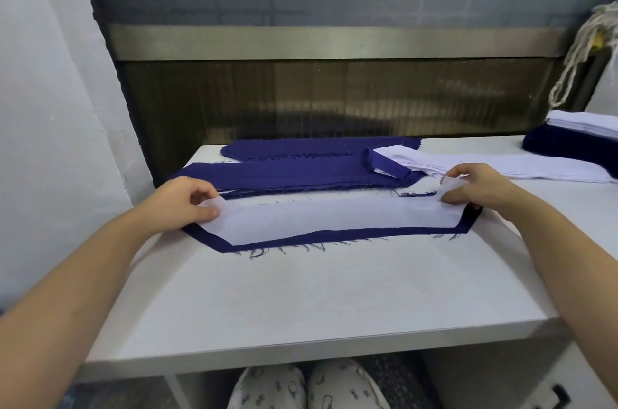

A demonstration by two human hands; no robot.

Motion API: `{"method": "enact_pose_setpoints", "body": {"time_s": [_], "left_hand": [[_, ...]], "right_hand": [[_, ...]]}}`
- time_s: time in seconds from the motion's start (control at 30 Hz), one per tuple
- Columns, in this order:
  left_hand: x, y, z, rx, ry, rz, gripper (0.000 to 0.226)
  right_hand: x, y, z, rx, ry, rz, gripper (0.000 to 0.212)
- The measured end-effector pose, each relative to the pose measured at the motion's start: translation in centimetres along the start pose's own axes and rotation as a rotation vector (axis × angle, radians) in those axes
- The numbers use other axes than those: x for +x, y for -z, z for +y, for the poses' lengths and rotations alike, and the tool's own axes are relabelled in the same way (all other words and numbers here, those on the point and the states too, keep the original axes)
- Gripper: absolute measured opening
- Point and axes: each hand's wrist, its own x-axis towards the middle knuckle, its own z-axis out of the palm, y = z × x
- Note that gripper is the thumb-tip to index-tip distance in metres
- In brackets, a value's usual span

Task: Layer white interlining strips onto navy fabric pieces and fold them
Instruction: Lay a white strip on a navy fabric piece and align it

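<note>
Head camera is looking down on a white flat table [301, 301] where you are working a long translucent white interlining strip [334, 218] onto a long navy woven fabric piece with slanted ends and frayed edges [301, 239]. Your left hand [187, 199] is pinching the left end of the strip between thumb and curled fingers, and your right hand [478, 187] is pinching the right end, where a corner is standing up off the cloth. The strip is lying directly in front of you, its long axis running left to right, so each hand is sitting at one end and neither is nearer than the other. A navy margin is showing along the near edge and at both slanted ends; along the far edge you cannot tell whether navy is showing past the white. That far edge is likely what the coming move is turning on: the strip probably needs settling flat and square before any fold along the long axis. Just behind, a stack of similar navy pieces [284, 174] is lying parallel, with another navy piece [317, 147] further back, and a pile of white strips [501, 167] is waiting beside your right hand.
</note>
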Motion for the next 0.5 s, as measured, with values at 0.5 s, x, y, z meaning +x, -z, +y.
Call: {"method": "enact_pose_setpoints", "body": {"time_s": [0.5], "left_hand": [[0.05, 0.12, -0.10, 0.022, -0.010, -0.072, 0.020]], "right_hand": [[-0.18, 0.13, -0.11, 0.067, 0.029, -0.001, 0.024]]}}
